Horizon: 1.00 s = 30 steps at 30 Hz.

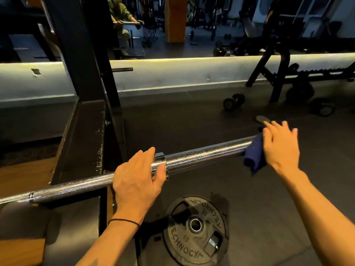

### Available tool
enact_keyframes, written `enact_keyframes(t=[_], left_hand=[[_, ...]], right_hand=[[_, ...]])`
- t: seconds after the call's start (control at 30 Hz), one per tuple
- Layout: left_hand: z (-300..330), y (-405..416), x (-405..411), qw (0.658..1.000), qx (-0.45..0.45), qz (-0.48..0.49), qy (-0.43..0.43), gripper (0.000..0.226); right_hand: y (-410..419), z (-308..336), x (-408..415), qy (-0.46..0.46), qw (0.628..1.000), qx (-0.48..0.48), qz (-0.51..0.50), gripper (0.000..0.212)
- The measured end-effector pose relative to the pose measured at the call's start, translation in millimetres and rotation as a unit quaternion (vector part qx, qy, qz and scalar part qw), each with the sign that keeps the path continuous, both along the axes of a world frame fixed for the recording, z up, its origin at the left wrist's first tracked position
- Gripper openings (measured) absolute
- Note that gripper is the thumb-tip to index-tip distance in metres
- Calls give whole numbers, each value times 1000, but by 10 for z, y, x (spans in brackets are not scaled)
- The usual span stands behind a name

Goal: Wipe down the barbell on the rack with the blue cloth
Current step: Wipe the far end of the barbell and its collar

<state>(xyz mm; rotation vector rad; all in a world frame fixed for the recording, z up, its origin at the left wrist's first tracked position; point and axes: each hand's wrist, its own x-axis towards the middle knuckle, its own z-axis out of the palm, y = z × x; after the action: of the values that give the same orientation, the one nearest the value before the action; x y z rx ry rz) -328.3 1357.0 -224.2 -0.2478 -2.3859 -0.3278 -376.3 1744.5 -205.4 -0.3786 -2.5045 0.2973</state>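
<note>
A chrome barbell (203, 155) lies across the black rack (88, 120), running from lower left to the right. My left hand (137, 179) grips the bar at the collar, fingers and thumb curled round it. A blue cloth (254, 153) is draped over the sleeve near its right end. My right hand (280, 144) presses the cloth against the sleeve with fingers fairly straight and spread; the sleeve's tip is hidden behind the cloth and hand.
A black 15 weight plate (196, 230) lies flat on the floor under the bar. A dumbbell (234, 102), a small plate (261, 119) and a bench frame (278, 73) stand farther off on the right. A mirror (192, 25) runs along the back wall.
</note>
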Motion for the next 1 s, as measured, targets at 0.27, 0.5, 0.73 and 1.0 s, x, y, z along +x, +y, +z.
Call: enact_keyframes(t=[0.27, 0.5, 0.73, 1.0], left_hand=[[-32, 7, -16, 1000, -5, 4, 28, 52], [13, -2, -10, 1000, -1, -2, 13, 54], [14, 8, -9, 1000, 4, -11, 25, 51], [-3, -1, -26, 1000, 0, 0, 16, 52]], right_hand=[[-847, 32, 66, 44, 999, 13, 28, 54], [-1183, 85, 210, 20, 967, 32, 253, 43], [50, 92, -16, -109, 991, 49, -64, 75], [-1237, -57, 170, 78, 988, -40, 129, 42]])
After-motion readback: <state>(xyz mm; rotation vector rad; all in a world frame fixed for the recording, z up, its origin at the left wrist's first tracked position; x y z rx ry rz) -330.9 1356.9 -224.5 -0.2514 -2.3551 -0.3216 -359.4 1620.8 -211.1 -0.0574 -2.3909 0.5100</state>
